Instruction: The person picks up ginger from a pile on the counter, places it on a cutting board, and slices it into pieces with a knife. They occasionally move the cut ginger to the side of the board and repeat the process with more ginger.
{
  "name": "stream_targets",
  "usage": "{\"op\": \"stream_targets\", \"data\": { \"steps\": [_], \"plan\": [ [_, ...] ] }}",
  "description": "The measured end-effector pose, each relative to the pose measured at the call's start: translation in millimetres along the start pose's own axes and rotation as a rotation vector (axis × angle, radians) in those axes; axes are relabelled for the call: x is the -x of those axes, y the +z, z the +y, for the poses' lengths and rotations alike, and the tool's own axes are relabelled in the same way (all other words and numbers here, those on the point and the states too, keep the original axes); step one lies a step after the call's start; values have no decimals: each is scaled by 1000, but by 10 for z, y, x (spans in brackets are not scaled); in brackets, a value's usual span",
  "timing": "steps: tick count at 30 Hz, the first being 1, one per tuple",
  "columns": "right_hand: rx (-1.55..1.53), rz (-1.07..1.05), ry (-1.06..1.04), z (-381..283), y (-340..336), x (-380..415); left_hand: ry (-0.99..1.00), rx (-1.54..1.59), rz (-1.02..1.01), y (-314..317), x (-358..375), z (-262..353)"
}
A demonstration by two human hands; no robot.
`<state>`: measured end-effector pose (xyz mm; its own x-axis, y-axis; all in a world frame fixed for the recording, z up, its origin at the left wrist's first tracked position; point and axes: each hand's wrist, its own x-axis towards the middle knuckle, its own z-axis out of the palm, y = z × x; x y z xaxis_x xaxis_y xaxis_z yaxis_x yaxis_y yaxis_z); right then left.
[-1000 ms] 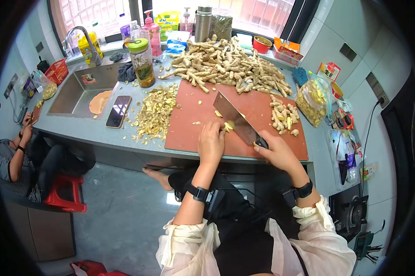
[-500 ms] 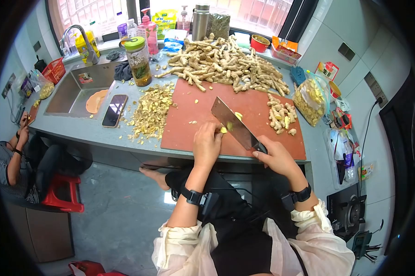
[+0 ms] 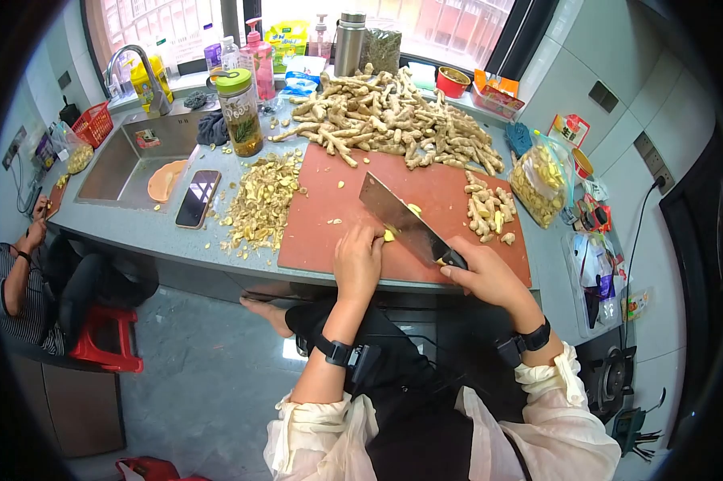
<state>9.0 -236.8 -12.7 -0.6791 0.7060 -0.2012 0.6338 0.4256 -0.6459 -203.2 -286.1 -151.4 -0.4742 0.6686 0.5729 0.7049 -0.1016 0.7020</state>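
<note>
My right hand [image 3: 482, 272] is wrapped around the black handle of a cleaver [image 3: 409, 223], its broad blade slanting up and left over the reddish-brown cutting board [image 3: 321, 240]. On the board's near part, my left hand [image 3: 358, 258] has its fingers curled together on a piece of ginger [image 3: 388, 236], beside the blade. Yellow cut ginger shows partly behind the blade's far side. To the right on the board lies a small group of ginger knobs [image 3: 490, 210]. A large heap of whole ginger roots [image 3: 393, 116] covers the board's back edge and the counter behind.
Left of the board is a pile of ginger scraps [image 3: 263, 200], then a phone [image 3: 198, 199] and a sink [image 3: 105, 172]. A lidded jar [image 3: 240, 116] stands behind. At right sits a bag of cut ginger [image 3: 541, 178]. Another person [image 3: 24, 272] sits at far left.
The cleaver blade has shifted slightly left, closer to my left hand. My left hand stays at the ginger piece, lowered a little. The view has tilted slightly.
</note>
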Motion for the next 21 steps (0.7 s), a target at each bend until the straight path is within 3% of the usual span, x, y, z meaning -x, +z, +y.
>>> {"op": "stream_targets", "data": {
  "steps": [3,12,15,21],
  "plan": [
    [93,7,-111,97,26,-60,-13,2,-2,22,14,-28],
    [256,-135,-19,-72,-25,-244,-20,8,16,24,-9,-34],
    [347,-102,-147,54,72,-411,-17,14,8,34,-4,-31],
    [342,-32,-130,-3,263,-595,0,-23,6,13,17,-15]
  ]
}}
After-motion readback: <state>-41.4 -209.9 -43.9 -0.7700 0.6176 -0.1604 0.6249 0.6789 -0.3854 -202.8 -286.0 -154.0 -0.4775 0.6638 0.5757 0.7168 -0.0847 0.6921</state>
